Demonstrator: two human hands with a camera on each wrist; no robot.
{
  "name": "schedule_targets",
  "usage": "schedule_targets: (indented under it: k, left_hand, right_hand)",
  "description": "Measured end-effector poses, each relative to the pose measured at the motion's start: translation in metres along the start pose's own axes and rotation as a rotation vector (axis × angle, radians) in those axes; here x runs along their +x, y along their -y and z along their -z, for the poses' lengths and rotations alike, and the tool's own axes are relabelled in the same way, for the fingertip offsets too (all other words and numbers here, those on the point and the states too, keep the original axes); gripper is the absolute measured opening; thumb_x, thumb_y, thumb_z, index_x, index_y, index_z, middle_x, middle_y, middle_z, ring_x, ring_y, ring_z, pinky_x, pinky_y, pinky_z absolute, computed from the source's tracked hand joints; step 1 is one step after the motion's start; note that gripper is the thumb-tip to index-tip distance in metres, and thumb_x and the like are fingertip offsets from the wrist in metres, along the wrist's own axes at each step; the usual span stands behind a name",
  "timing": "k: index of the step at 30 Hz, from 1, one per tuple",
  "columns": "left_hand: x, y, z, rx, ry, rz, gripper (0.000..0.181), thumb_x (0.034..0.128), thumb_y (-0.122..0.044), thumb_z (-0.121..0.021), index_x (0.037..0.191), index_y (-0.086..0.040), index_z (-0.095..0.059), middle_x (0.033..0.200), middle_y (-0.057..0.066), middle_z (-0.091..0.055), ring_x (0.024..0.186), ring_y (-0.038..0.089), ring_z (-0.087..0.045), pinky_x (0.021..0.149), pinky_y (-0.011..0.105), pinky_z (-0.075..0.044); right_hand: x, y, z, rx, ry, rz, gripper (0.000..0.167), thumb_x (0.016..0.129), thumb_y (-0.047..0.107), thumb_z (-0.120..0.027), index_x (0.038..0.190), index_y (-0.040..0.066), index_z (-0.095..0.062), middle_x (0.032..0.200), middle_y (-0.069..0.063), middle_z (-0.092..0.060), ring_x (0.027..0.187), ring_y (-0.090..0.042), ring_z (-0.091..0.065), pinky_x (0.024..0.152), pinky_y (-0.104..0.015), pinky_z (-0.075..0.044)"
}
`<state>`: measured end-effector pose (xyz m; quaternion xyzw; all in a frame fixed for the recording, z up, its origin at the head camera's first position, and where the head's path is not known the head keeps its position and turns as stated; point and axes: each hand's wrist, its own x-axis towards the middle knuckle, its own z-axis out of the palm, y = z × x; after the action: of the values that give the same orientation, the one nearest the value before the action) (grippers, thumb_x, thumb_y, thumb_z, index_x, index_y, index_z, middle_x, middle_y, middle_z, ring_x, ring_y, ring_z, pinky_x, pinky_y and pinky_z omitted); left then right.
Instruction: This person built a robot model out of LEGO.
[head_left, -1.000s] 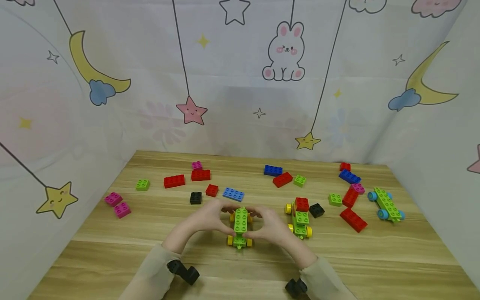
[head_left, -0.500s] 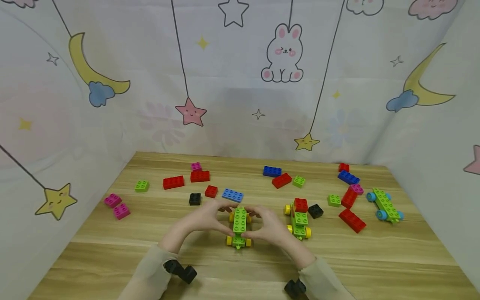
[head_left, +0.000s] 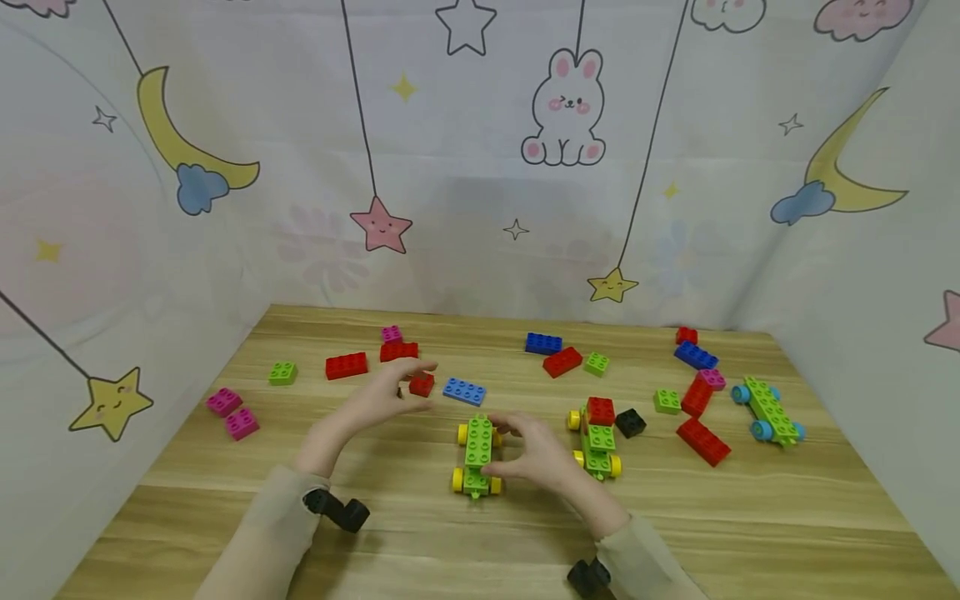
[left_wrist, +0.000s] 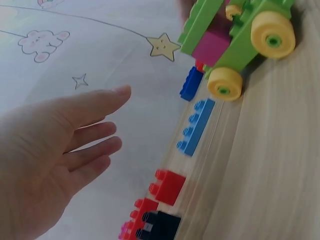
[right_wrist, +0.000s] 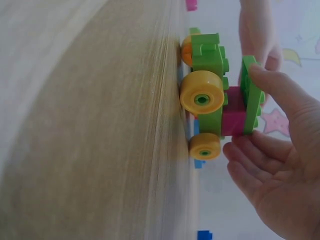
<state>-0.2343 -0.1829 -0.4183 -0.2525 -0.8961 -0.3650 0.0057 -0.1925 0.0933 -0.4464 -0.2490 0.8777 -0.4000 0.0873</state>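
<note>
A toy block car [head_left: 478, 450] with yellow wheels stands on the table, a long green brick on top. In the right wrist view a magenta brick [right_wrist: 233, 112] shows between that green brick and the car's base. My right hand [head_left: 536, 450] holds the car from its right, thumb at the near end and fingertips at the far end. My left hand [head_left: 375, 404] is off the car, in the air with fingers extended, just left of a small red brick [head_left: 422, 386]. A black brick [left_wrist: 162, 226] shows in the left wrist view; the left hand mostly hides it from above.
A second yellow-wheeled block car [head_left: 598, 446] stands right of my right hand, beside a black brick [head_left: 631, 422]. A green blue-wheeled base [head_left: 772, 410] is at the far right. A light blue brick [head_left: 464, 392] and several other bricks lie across the back of the table [head_left: 420, 542].
My left hand has let go of the car and moved left and away from me, toward the red and black bricks. The right hand has stayed on the car, which has not moved.
</note>
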Motion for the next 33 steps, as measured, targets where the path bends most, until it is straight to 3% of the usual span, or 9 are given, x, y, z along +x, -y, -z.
schedule_targets:
  k: [4,7,14,23,33]
  left_hand:
    - [0.006,0.007,0.007,0.064,-0.048,0.012,0.054,0.0843,-0.011,-0.076,0.132,0.002,-0.057,0.129,0.021,-0.061,0.117,0.039,-0.058,0.098,0.055,-0.048]
    - [0.01,0.013,0.01,0.075,-0.046,0.036,0.055,0.0847,-0.012,-0.076,0.134,0.001,-0.056,0.132,0.021,-0.06,0.121,0.039,-0.057,0.101,0.055,-0.046]
    - [0.019,0.023,0.007,0.064,0.019,0.095,0.058,0.0858,-0.012,-0.075,0.137,0.004,-0.052,0.137,0.022,-0.056,0.127,0.04,-0.051,0.105,0.055,-0.042]
    - [0.029,0.027,-0.003,0.143,0.088,0.137,0.056,0.0855,-0.01,-0.075,0.135,0.003,-0.053,0.135,0.023,-0.057,0.128,0.041,-0.049,0.106,0.055,-0.041]
    - [0.034,0.035,-0.006,0.176,0.131,0.174,0.054,0.0854,-0.011,-0.075,0.133,0.005,-0.055,0.133,0.023,-0.058,0.122,0.039,-0.054,0.102,0.051,-0.047]
  right_hand:
    - [0.0,0.001,0.0,0.008,0.0,-0.015,0.071,0.076,0.028,-0.084,0.137,0.006,-0.055,0.128,-0.012,-0.062,0.12,-0.033,-0.057,0.103,-0.049,-0.046]
    - [0.0,0.0,0.0,0.012,0.002,-0.014,0.071,0.077,0.028,-0.084,0.137,0.006,-0.055,0.128,-0.012,-0.062,0.12,-0.033,-0.057,0.103,-0.049,-0.046]
    - [0.001,-0.001,-0.001,0.014,0.01,-0.015,0.071,0.077,0.03,-0.084,0.138,0.006,-0.054,0.129,-0.012,-0.061,0.12,-0.032,-0.057,0.103,-0.049,-0.046]
    - [0.002,-0.002,0.0,0.018,0.021,-0.016,0.072,0.078,0.032,-0.083,0.139,0.007,-0.054,0.131,-0.012,-0.06,0.12,-0.031,-0.057,0.103,-0.048,-0.046]
    - [0.001,-0.001,0.0,0.012,0.014,-0.018,0.072,0.078,0.032,-0.083,0.139,0.008,-0.054,0.131,-0.011,-0.06,0.12,-0.031,-0.057,0.103,-0.049,-0.046]
